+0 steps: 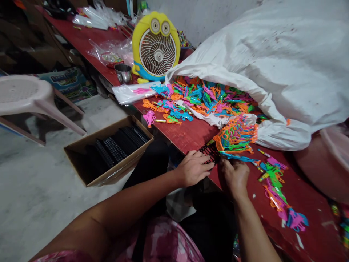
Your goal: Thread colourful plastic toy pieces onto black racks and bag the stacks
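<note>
My left hand [195, 168] lies on a black slotted plastic rack [208, 151] at the table's front edge, its fingers stretched out across the slots. Many small orange, green, blue and pink plastic toys [237, 134] stand in rows at the rack's far part. My right hand [235, 174] is closed beside the rack, thumb and fingers around the end of a blue plastic toy [240, 157]; the grip itself is partly hidden. More such toys [275, 178], some with yellow shiny tubes, lie loose to the right of it.
A large white sack [272, 65] spills a heap of toys [207, 94] onto the red table [185, 136]. Behind stand a yellow fan [159, 47] and a metal cup [123, 74]. A cardboard box [109, 153] of black racks is at left, near a plastic stool [24, 94]. A pink tub [324, 163] stands right.
</note>
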The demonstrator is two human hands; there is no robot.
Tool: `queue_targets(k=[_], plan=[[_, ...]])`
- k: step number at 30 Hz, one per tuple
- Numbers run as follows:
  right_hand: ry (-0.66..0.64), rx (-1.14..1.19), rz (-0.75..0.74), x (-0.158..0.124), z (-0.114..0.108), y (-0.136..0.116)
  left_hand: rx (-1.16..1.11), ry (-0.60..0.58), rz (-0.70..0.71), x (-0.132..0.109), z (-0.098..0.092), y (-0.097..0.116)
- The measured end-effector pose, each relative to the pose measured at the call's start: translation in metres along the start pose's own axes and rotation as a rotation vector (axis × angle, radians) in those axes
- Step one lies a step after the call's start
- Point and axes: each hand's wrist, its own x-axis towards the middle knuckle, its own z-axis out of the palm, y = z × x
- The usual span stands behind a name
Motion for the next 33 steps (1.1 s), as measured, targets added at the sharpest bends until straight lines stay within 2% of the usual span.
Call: queue_targets(k=[5, 12, 14, 19, 22, 26, 30, 33], plan=[[0.016, -0.006, 0.038, -0.001, 0.001, 0.001, 0.004, -0.003, 0.002, -0.001, -0.001, 0.0], [0.016, -0.075, -0.03, 0.001, -0.002, 0.003, -0.005, -0.013, -0.004, 0.0, -0.002, 0.0], [0.007, -0.046, -0.003, 0.0, -0.005, 0.0, -0.008, -0.009, -0.003, -0.001, -0.002, 0.0], [-0.017, 0.014, 0.174, -0.004, -0.012, -0.011, -0.021, 0.019, 0.009, -0.004, 0.0, 0.0], [-0.038, -0.013, 0.132, -0.006, -0.013, -0.012, -0.028, 0.024, 0.007, -0.006, 0.0, 0.001], [-0.042, -0.229, 0.009, -0.006, -0.008, -0.015, -0.033, 0.003, 0.005, -0.006, -0.001, 0.002], [-0.124, -0.626, 0.128, -0.006, -0.002, -0.027, -0.038, 0.002, 0.005, -0.006, -0.001, 0.001], [-0.17, -0.678, 0.169, -0.008, -0.001, -0.034, -0.053, 0.0, 0.002, -0.005, -0.006, 0.003]])
